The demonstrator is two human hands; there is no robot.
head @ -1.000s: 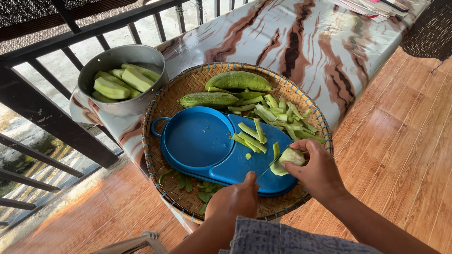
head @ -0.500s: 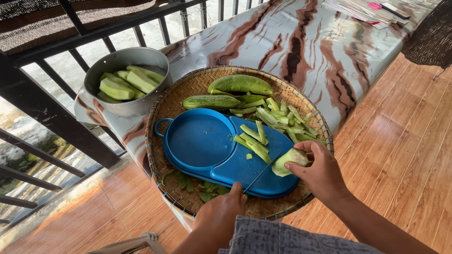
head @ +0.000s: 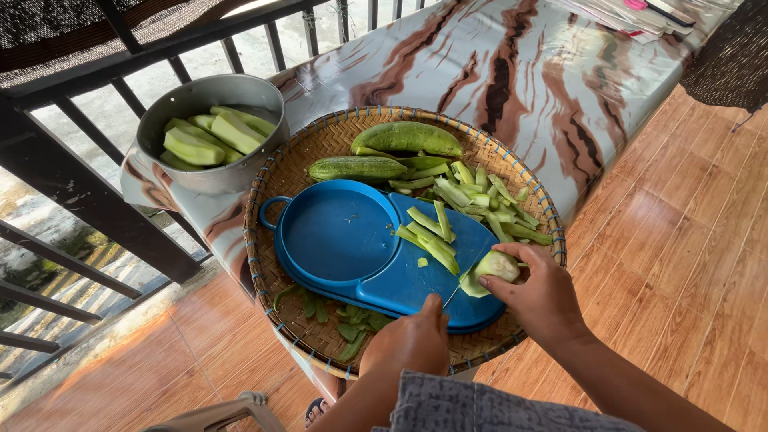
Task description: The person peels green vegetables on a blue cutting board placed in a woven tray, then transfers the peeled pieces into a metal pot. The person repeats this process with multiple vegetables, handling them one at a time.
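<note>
While pinching a wet, slippery peeled cucumber piece [head: 494, 266] at the blue board's [head: 352, 240] right edge — right hand [head: 542, 298] fingers closing round its firm middle, left hand [head: 410, 342] clenching a thin knife [head: 462, 284].

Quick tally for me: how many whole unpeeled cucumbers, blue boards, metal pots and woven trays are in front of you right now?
Whole unpeeled green cucumbers: 2
Blue plastic cutting boards: 1
Round grey metal pots: 1
Round woven bamboo trays: 1
Total: 5
</note>
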